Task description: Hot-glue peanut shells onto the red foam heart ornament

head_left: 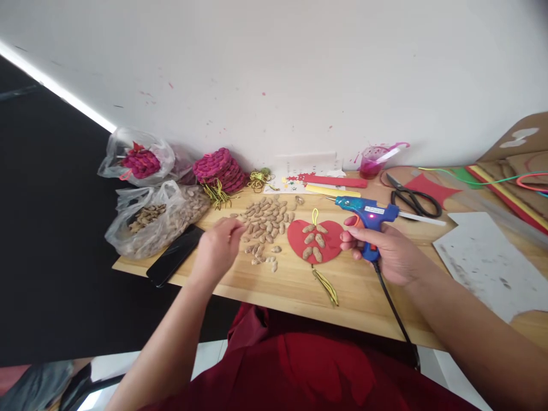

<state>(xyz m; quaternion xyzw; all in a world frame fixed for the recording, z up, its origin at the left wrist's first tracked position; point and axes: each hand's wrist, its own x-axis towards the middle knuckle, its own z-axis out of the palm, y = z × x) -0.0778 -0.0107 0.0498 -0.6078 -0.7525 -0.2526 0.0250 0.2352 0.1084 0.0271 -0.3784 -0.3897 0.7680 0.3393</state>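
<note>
My right hand (391, 251) grips a blue hot glue gun (369, 216), its nozzle aimed left and a small light glowing on its side. A white glue stick (422, 218) pokes out of its back. Just left of that hand lies a red paper heart (295, 233) with several peanuts (320, 240) in pairs on it, a yellow loop at its top and a yellow-green tassel (326, 285) below. My left hand (218, 248) is closed in a pinch at the left edge of a loose peanut pile (268, 217); whatever its fingers hold is hidden.
Plastic bags (132, 248) of peanuts and a black phone (174, 255) are at left. Purple braided coils (220, 170) stand near the wall. Black scissors (415, 197), a pink cup (371, 162) and stained white board (492, 262) lie right. The glue gun's cord (394, 308) hangs over the table edge.
</note>
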